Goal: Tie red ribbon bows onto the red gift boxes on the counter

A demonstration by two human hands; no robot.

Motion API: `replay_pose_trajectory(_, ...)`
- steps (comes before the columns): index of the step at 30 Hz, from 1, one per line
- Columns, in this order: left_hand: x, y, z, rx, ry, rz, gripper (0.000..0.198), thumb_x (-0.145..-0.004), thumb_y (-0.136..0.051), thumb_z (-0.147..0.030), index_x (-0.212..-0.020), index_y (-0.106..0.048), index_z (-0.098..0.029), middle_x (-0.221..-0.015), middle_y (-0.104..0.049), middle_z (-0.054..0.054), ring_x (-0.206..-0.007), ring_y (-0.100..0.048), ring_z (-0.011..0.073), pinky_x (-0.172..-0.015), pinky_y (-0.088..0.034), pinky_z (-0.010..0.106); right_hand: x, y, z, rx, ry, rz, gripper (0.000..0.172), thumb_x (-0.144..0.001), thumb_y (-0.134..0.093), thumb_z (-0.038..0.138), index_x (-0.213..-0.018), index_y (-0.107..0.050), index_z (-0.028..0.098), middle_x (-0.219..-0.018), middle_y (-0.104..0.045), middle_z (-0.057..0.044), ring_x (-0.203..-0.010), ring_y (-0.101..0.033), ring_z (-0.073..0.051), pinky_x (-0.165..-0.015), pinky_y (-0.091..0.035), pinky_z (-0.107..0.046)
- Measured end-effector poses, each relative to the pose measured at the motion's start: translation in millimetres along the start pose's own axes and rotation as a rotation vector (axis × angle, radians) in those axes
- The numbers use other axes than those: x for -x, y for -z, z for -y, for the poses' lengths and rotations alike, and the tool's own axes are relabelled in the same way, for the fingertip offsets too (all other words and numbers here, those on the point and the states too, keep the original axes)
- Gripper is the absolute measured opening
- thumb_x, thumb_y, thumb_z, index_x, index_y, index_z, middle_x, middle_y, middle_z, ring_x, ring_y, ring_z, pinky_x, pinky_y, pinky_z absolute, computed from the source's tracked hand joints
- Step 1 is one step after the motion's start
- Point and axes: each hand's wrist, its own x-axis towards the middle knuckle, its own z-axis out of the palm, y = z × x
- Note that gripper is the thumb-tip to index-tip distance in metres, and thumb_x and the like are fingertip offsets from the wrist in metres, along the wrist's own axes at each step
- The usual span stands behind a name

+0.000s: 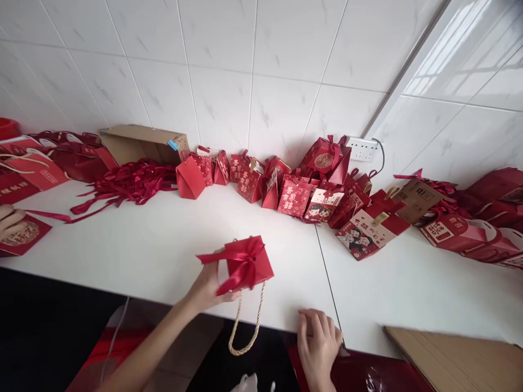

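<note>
Head view, left hand: this one (209, 287) is closed around the side of a small red box (262, 268), fingers partly hidden behind it.
Red box: in the left hand's grip, looks held up over the white table (200, 226) by the front edge. A shiny red bow (247, 263) faces up, one ribbon tail poking out past the fingers.
Rope handle: a twisted beige loop (257, 325) dangling off the box, between the two hands.
Right hand: resting at the table edge (321, 338), fingers loosely bent. Can't tell if anything's tucked under the palm. The dark table seam (327, 267) runs right beside it.
Gift box lineup: a whole bunch of red boxes (295, 197) beyond both hands, along the tiled wall (220, 92). The one with cartoon figures (362, 237) sits past the right hand, a bit to its right.
Ribbon pile: messy red heap (141, 182) beyond the left hand and off to its left, in front of an open cardboard box (137, 130).
Other person: a hand (11, 222) far left of the left hand, on a red box with gold print (35, 234).
Flat cardboard: brown piece (453, 356) to the right of the right hand.
</note>
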Motion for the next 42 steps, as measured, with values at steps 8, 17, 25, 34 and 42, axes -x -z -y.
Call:
replay_pose_trajectory(8, 62, -49.3, -72, -0.245, 0.030, -0.005, 0.068, -0.068, -0.070, -0.039, -0.127, -0.044, -0.018, -0.117, -0.058, 0.015, -0.106, -0.057, 0.0329, -0.088, -0.049, 0.047, -57, 25, 18, -0.656, -0.157, 0.332, 0.036, -0.090, -0.044, 0.047, -0.110, -0.052, 0.019, -0.109, -0.060, -0.012, -0.095, -0.060, -0.023, -0.079, -0.049, -0.037)
replay_pose_trajectory(17, 21, -10.1, -94, 0.087, 0.163, 0.027, 0.029, -0.091, -0.037, -0.038, -0.079, -0.056, -0.020, -0.079, -0.058, 0.003, -0.074, -0.060, 0.0150, -0.064, -0.049, 0.025, -122, 54, -15, -0.576, -0.366, 0.349, 0.049, -0.089, -0.032, 0.061, -0.081, -0.058, 0.019, -0.077, -0.064, -0.006, -0.072, -0.061, -0.019, -0.067, -0.046, -0.030)
replay_pose_trajectory(25, -44, -25.8, -133, -0.005, 0.294, 0.242, 0.030, -0.083, -0.047, -0.050, -0.084, -0.057, -0.022, -0.096, -0.063, 0.004, -0.078, -0.063, 0.0192, -0.071, -0.049, 0.031, -142, 36, 8, -0.484, -0.300, 0.574, 0.058, -0.085, -0.037, 0.065, -0.047, -0.034, 0.021, -0.046, -0.039, 0.002, -0.045, -0.034, -0.011, -0.045, -0.028, -0.025)
replay_pose_trajectory(34, -25, -12.1, -121, 0.058, 0.187, 0.062, 0.020, -0.083, -0.049, -0.039, -0.072, -0.051, -0.022, -0.078, -0.059, 0.001, -0.076, -0.057, 0.0170, -0.069, -0.046, 0.028, -125, 53, 24, -0.473, -0.252, 0.709, 0.047, -0.086, -0.043, 0.052, -0.051, -0.037, 0.021, -0.048, -0.037, 0.004, -0.047, -0.032, -0.010, -0.047, -0.027, -0.024)
replay_pose_trajectory(42, 2, -7.9, -109, 0.367, 0.373, 0.173, 0.023, -0.083, -0.047, -0.040, -0.071, -0.047, -0.021, -0.072, -0.057, -0.001, -0.066, -0.057, 0.0142, -0.059, -0.044, 0.024, -84, 53, 27, -0.734, -0.350, 0.674, 0.029, -0.088, -0.049, 0.047, -0.080, -0.048, 0.020, -0.055, -0.048, 0.005, -0.050, -0.046, -0.010, -0.051, -0.037, -0.023)
